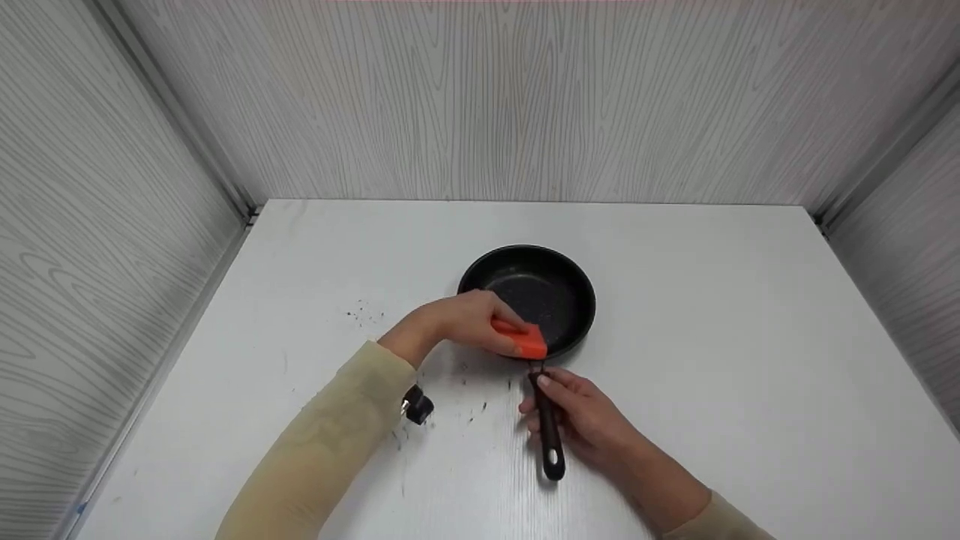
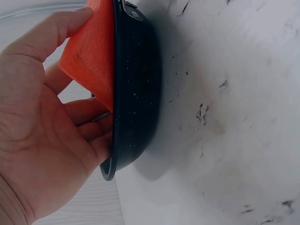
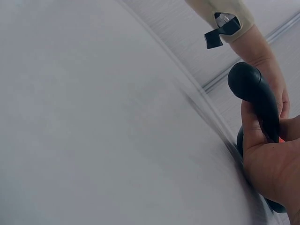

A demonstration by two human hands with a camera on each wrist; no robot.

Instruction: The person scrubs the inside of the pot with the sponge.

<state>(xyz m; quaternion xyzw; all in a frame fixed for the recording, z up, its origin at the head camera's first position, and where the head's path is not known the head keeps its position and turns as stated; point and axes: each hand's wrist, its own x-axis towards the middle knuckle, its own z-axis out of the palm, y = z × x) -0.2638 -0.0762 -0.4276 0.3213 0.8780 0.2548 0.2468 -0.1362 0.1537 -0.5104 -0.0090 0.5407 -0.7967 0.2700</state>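
Black pan (image 1: 559, 289) partly hidden behind the left hand (image 1: 476, 321)

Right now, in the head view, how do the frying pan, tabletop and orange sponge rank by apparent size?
1. Tabletop
2. Frying pan
3. Orange sponge, partly covered by the left grip
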